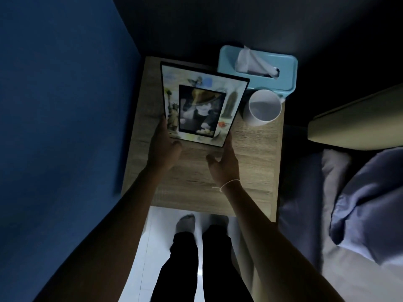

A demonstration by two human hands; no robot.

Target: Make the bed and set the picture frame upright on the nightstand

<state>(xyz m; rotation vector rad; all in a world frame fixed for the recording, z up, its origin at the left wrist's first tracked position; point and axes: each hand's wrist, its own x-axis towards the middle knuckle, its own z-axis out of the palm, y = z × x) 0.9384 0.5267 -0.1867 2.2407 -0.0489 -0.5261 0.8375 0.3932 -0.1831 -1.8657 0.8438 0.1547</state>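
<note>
My black-edged picture frame (collage border, dark photo inside) tilts face-up over the wooden nightstand; rumpled bed at three o'clock.

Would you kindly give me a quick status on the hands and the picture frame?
Left hand gripping picture frame at lower left corner; right hand open at lower right. Frame tilted over nightstand. White cup close beside.
</note>
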